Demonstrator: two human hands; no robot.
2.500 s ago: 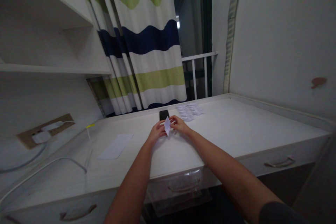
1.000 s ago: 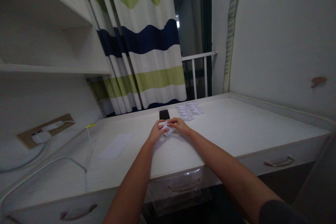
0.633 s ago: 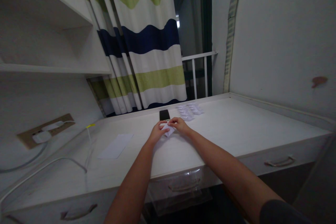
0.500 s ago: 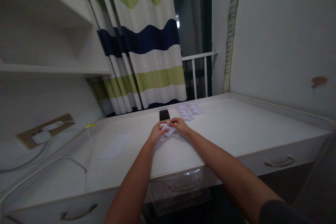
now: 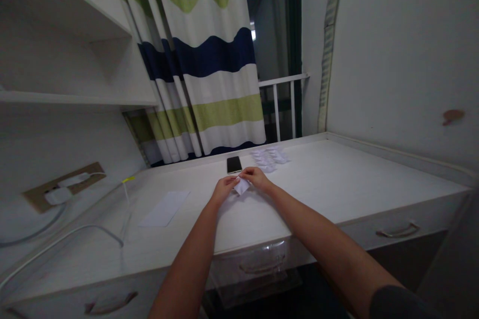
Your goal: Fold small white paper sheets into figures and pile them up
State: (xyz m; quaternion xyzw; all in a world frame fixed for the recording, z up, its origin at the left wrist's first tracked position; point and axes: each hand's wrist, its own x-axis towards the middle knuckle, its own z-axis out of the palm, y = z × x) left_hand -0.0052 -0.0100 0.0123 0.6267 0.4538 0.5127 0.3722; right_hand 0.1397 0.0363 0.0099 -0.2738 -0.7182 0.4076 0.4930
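Note:
Between my hands is a small folded piece of white paper (image 5: 242,187), its lower corner pointing toward me. My left hand (image 5: 224,188) pinches its upper left edge with thumb and fingers. My right hand (image 5: 256,178) grips the upper right edge, fingertips close to those of the left. Just beyond the hands lies a dark phone (image 5: 234,164). Behind my right hand, several folded white paper pieces (image 5: 266,160) sit in rows. Off to the left a flat white paper sheet (image 5: 165,208) rests on the desk.
The white desk (image 5: 329,184) has drawers with handles along its front and a raised rim at the right. White cables (image 5: 86,228) run along the left side from plugs at a wall socket (image 5: 56,190). A striped curtain (image 5: 213,55) hangs behind.
My left fingers have shifted on the folded paper, drawing in toward its upper edge, so more of its face shows. My right hand has barely moved.

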